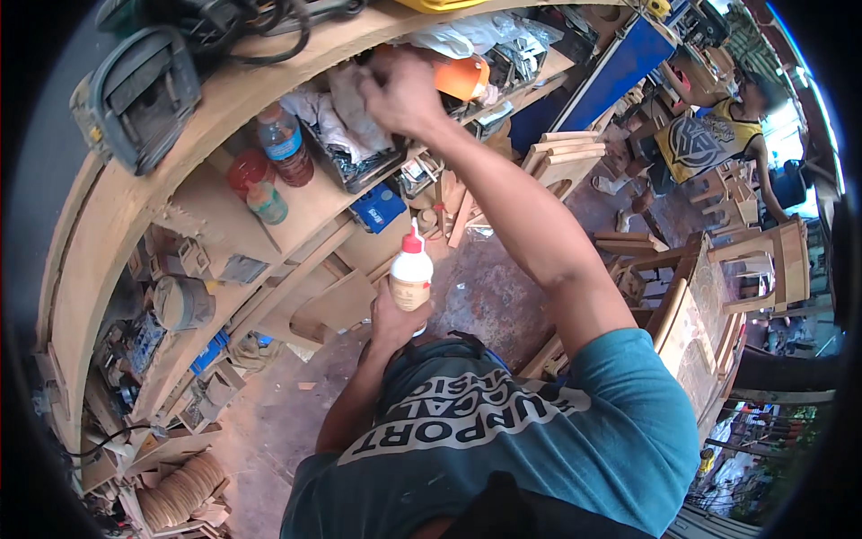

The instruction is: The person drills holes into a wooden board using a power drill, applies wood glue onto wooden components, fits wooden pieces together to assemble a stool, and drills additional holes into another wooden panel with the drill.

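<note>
My left hand (395,322) is wrapped round a white squeeze bottle (410,274) with a red cap and a thin pale nozzle, held upright in front of my body. My right hand (404,92) reaches up to the shelf, its fingers bent and closed on a greyish rag (350,112). Part of the fingers is hidden behind the hand and cloth. The rag lies over a dark bin (359,180) that also holds crumpled plastic. Right beside my right hand is an orange object (462,79).
A red-brown bottle (285,148), a red container (249,171) and a small green bottle (268,203) stand on the wooden shelf (215,220). A blue box (379,208) sits below the bin. Another person (709,139) is at the far right, among wooden chair parts (566,157).
</note>
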`<state>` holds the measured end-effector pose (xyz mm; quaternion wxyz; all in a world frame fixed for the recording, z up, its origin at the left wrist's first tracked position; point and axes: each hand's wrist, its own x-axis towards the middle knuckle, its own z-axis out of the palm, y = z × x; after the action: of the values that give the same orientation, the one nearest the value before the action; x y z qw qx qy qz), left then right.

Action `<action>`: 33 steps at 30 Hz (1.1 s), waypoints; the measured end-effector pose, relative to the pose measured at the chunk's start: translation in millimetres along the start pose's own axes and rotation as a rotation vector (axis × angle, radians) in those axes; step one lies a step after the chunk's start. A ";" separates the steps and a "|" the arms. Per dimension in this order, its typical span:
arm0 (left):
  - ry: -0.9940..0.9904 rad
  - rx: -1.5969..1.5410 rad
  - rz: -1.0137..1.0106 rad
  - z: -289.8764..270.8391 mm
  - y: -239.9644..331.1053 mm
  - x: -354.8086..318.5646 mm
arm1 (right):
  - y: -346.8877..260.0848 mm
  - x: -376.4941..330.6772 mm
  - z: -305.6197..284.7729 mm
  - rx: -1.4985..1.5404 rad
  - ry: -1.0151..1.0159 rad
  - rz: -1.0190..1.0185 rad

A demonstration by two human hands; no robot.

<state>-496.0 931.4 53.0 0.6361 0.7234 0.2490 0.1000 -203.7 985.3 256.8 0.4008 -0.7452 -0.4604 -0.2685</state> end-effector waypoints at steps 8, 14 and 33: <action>-0.077 -0.184 0.060 -19.0 21.7 13.2 | 6.7 -68.2 -163.1 1.118 0.512 0.643; -0.397 -0.140 0.156 34.1 80.1 34.3 | 1.6 -196.2 -248.6 0.466 0.875 0.938; -0.967 0.331 0.857 351.8 167.6 -104.1 | -31.3 -404.1 -421.3 -0.256 0.994 0.985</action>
<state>-383.7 563.2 173.5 0.4609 0.8098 -0.3618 -0.0314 -419.5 447.1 182.0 0.5474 -0.6971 0.2025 -0.4164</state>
